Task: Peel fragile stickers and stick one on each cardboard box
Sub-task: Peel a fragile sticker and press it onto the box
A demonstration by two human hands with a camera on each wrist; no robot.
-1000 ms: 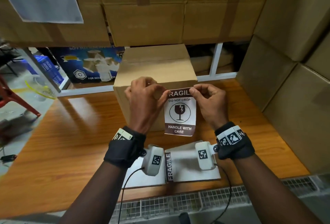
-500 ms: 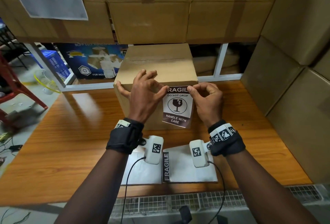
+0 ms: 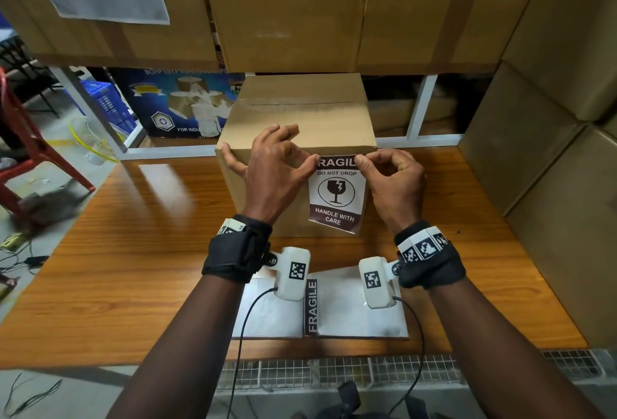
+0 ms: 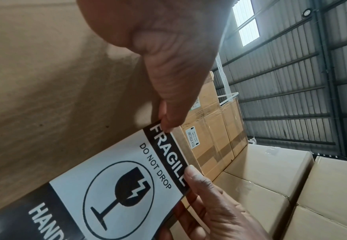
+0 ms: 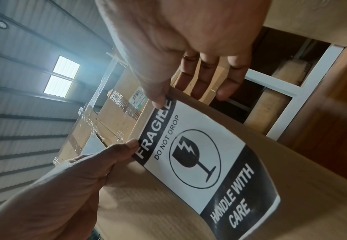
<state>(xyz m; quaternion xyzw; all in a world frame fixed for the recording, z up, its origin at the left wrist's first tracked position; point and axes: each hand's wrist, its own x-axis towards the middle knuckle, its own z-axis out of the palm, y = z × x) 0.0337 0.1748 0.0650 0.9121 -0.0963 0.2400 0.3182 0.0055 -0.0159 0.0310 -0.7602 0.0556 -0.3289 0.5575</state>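
A brown cardboard box (image 3: 300, 111) stands on the wooden table (image 3: 133, 251). A white and dark FRAGILE sticker (image 3: 336, 195) hangs on its front face, top edge near the box's upper rim. My left hand (image 3: 283, 158) lies spread over the box's top edge, its thumb pressing the sticker's top left corner (image 4: 168, 123). My right hand (image 3: 364, 163) pinches the top right corner with the other fingers curled. In the right wrist view the sticker (image 5: 199, 154) has its lower part curling away from the cardboard.
White backing sheets (image 3: 350, 311) with a dark FRAGILE strip (image 3: 312, 305) lie on the table under my wrists. Large cardboard boxes (image 3: 551, 185) wall the right side and fill the shelf (image 3: 287, 24) above. A red chair (image 3: 20, 138) stands at left.
The sticker has gone from held in front of the box to lying against its front face. My left hand let go of its pinch and spread over the box top.
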